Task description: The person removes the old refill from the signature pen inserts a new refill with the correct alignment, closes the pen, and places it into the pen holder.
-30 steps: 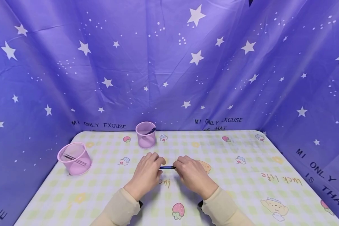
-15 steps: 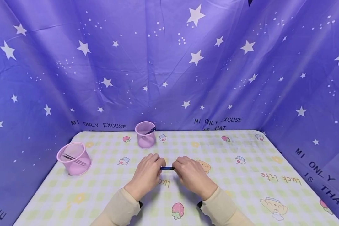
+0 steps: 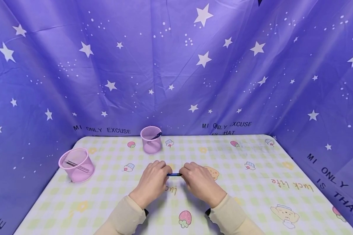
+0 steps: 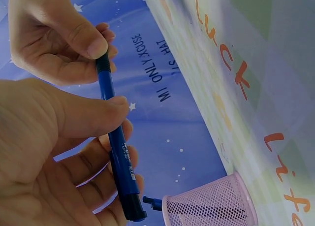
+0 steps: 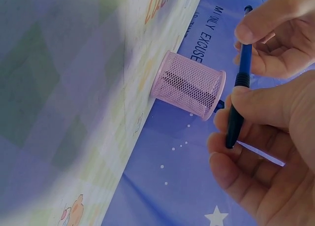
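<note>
A blue pen (image 4: 115,132) with a black grip and a black end is held level between both hands above the table. My left hand (image 3: 153,179) pinches its blue barrel between thumb and fingers, as the left wrist view shows. At the black grip and tip, my right hand (image 3: 198,181) pinches it with thumb and fingers, seen closely in the right wrist view. In the head view only a short blue length of the pen shows between the hands.
A pink mesh pen cup (image 3: 151,143) with a dark blue pen (image 3: 157,135) stands at the table's back edge. Another pink mesh cup (image 3: 80,169), holding thin dark sticks (image 3: 76,165), stands at the left. A checked cloth (image 3: 241,209) covers the table; a purple star curtain (image 3: 176,65) surrounds it.
Both hands keep their grip on the pen in nearly the same spot. Slightly more of its blue barrel shows between them than one second ago. The cups have not moved.
</note>
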{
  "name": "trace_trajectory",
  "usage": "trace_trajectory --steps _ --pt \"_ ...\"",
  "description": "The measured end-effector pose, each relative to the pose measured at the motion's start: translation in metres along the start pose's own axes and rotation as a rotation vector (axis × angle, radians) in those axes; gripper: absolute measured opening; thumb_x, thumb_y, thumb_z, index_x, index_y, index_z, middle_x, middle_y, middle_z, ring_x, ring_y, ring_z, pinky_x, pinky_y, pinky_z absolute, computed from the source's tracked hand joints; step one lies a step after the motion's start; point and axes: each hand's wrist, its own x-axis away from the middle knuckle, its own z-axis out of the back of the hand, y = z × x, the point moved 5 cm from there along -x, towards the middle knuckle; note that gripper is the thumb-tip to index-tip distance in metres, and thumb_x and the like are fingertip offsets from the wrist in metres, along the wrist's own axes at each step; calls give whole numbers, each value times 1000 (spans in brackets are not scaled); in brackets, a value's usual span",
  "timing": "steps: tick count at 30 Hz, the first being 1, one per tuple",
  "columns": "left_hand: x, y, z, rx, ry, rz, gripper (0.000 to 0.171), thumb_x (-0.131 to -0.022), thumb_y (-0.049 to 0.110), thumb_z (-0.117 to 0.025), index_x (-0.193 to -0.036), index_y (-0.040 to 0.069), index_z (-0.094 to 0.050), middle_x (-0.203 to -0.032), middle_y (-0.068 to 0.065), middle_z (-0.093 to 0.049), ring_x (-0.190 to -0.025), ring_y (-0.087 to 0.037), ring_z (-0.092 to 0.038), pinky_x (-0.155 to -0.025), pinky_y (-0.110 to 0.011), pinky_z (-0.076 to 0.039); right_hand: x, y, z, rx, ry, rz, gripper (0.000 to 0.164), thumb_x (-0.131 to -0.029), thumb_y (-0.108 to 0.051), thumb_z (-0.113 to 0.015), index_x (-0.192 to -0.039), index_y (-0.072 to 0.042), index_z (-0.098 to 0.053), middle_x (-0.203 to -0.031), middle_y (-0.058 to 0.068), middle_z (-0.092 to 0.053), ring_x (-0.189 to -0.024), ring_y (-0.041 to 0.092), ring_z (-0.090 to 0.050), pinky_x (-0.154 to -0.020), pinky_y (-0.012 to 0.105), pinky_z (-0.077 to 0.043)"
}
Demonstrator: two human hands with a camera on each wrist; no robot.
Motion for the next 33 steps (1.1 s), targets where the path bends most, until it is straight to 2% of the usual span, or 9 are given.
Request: trace_trajectory --steps 11,14,19,22,27,33 --pt "0 0 -3 -21 -37 13 14 -74 5 -72 -85 14 -71 -78 4 -58 -72 -16 -52 -63 -29 -39 0 0 2 -4 7 5 9 -80 -8 -71 -83 -15 -66 -74 -7 -55 -66 11 -52 -54 27 -46" --pt "1 1 -3 -25 -43 15 10 -77 10 -72 -87 14 -70 -78 4 -57 -72 -16 -51 -63 -29 -39 0 0 2 -4 4 5 8 -80 -8 -71 -83 -15 -66 -74 -7 -54 -66 11 -52 -55 27 -46" --pt "1 2 -2 -6 -36 18 24 -77 20 -77 -99 14 -68 -88 3 -59 -80 -17 -53 -67 -30 -40 0 0 2 1 -2 3 9 -81 -9 -71 -84 -16 -66 -75 -8 -53 -66 10 -50 -55 27 -46" --pt "1 2 -1 9 -10 23 29 -73 15 -80 -99 16 -67 -90 3 -57 -82 -18 -52 -70 -32 -39 0 0 2 1 -3 3 10 -82 -9 -71 -84 -17 -66 -76 -9 -53 -67 9 -50 -55 26 -46" --pt "1 2 1 10 27 22 30 -67 4 -78 -89 17 -62 -83 5 -54 -78 -18 -49 -69 -31 -37 -1 -2 2 -14 4 7 10 -82 -8 -70 -84 -17 -65 -76 -9 -53 -67 9 -51 -56 26 -46" --pt "1 2 0 13 -1 23 32 -63 -1 -76 -84 17 -60 -78 6 -52 -73 -16 -49 -68 -31 -37 0 -3 1 -17 -12 9 9 -82 -8 -71 -84 -16 -66 -77 -9 -55 -68 9 -51 -58 27 -46"
